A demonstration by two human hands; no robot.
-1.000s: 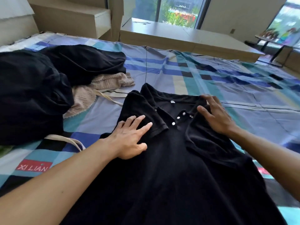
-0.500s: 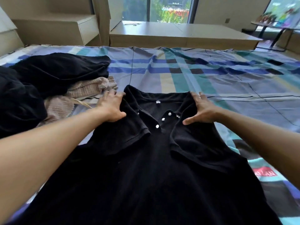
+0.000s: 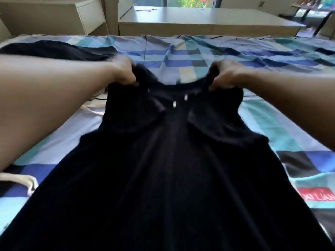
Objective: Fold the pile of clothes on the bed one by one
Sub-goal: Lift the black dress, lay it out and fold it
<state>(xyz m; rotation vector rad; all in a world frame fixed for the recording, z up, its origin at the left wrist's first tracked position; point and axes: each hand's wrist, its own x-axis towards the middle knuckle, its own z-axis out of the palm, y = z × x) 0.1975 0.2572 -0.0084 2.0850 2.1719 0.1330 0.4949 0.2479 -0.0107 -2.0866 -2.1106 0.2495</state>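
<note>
Item in work: I log one black polo shirt [image 3: 172, 160], front side up on the bed [image 3: 181, 58], collar end farthest from me, hem running off the lower edge of the view.
Buttons: white buttons [image 3: 174, 104] show on the placket below the collar; I cannot count them through the blur.
Left hand: my left hand [image 3: 125, 73] has its fingers curled round the shirt's shoulder just beside the collar, clamped on the cloth.
Right hand: my right hand [image 3: 224, 77] grips the opposite shoulder the same way; the collar edge sags between the two.
Remaining stock: a pile of dark clothes [image 3: 54, 49] lies on the bed at far left, partly behind my forearm.
Loose item: a cream strap [image 3: 23, 180] lies on the sheet at left, just beside the shirt.
Bedding: plaid sheet in blue, teal and grey, with a red label [image 3: 315, 196] at right.
Surroundings: a low wooden table [image 3: 199, 17] stands beyond the bed.
</note>
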